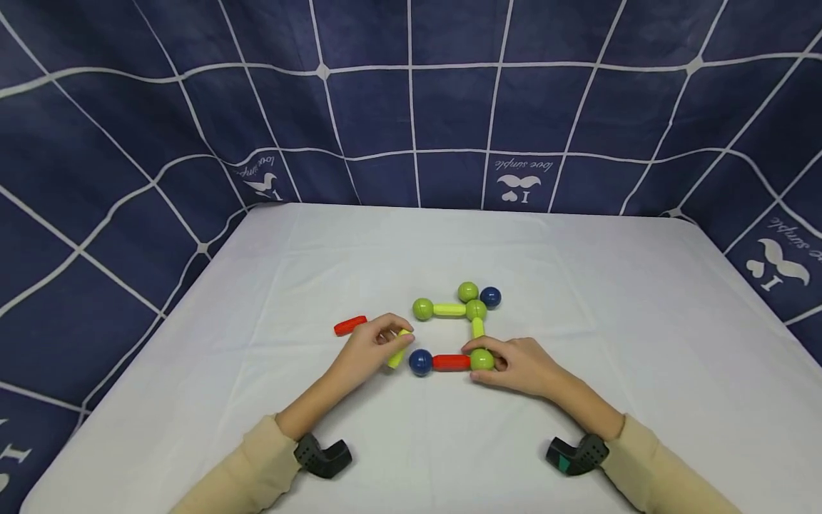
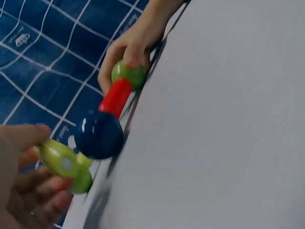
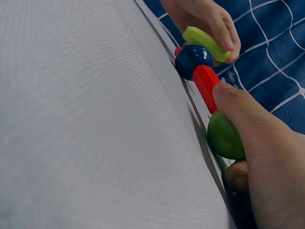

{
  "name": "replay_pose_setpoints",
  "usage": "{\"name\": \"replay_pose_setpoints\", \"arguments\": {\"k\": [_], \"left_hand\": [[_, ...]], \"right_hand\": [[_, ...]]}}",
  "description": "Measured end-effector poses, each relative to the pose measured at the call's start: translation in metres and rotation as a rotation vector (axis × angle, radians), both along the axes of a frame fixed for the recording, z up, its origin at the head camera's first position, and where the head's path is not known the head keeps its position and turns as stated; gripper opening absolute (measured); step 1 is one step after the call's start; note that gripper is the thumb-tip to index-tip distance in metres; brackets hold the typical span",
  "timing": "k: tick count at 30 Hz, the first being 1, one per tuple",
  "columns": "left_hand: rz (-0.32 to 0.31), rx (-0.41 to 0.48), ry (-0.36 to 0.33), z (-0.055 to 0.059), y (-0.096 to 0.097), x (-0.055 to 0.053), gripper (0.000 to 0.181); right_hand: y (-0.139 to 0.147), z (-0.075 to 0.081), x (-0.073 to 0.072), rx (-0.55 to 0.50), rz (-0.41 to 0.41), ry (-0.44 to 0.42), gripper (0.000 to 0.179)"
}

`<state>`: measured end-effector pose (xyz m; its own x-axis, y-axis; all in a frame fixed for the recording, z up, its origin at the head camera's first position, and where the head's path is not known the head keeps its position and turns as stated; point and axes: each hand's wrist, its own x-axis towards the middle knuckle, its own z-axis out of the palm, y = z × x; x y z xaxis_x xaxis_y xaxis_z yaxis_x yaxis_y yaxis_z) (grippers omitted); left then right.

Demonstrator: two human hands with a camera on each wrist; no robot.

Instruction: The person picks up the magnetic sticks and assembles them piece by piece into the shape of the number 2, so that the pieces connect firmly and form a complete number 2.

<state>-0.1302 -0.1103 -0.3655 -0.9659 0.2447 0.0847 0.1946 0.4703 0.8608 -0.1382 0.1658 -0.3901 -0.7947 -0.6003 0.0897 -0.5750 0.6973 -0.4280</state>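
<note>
My left hand (image 1: pixel 374 345) pinches a yellow-green rod (image 1: pixel 398 351) between thumb and fingers, just left of a blue ball (image 1: pixel 420 362). From that ball a red rod (image 1: pixel 452 363) runs right to a green ball (image 1: pixel 481 359), which my right hand (image 1: pixel 521 364) grips. A second yellow-green rod (image 1: pixel 478 327) leads away from the gripped ball to another green ball (image 1: pixel 476 309). There a third yellow-green rod (image 1: pixel 449 310) goes left to a green end ball (image 1: pixel 423 308). In the left wrist view the tip of the held rod (image 2: pixel 59 160) shows a small pale disc.
A loose red rod (image 1: pixel 349 325) lies left of my left hand. Behind the joined pieces sit a green ball (image 1: pixel 468 291) and a blue ball (image 1: pixel 491 297), close to the corner ball. A white cloth (image 1: pixel 334 250) covers the table, with a dark blue checked curtain (image 1: pixel 449 107) behind.
</note>
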Motion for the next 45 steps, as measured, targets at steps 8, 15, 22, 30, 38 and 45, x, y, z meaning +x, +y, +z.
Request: {"name": "replay_pose_setpoints", "arguments": {"k": [8,15,22,30,38,45], "left_hand": [[-0.123,0.036,-0.422,0.011,-0.002,0.009,0.037],[-0.189,0.131,-0.558,0.004,0.011,0.018,0.049],[-0.145,0.188,-0.528,-0.005,0.021,0.022,0.057],[-0.089,-0.039,-0.373,-0.004,0.027,0.023,0.056],[-0.097,-0.367,-0.145,0.002,0.025,0.011,0.047],[-0.272,-0.286,-0.146,0.006,0.021,-0.008,0.034]], "right_hand": [[-0.001,0.002,-0.002,-0.006,0.012,0.021,0.034],[0.0,0.001,0.0,-0.01,-0.004,0.003,0.034],[0.001,0.001,0.0,-0.013,-0.011,0.001,0.032],[0.0,0.003,0.0,-0.009,-0.022,-0.016,0.033],[-0.004,0.004,-0.002,0.01,-0.025,-0.013,0.032],[-0.004,0.009,-0.007,0.048,-0.037,-0.032,0.032]]}}
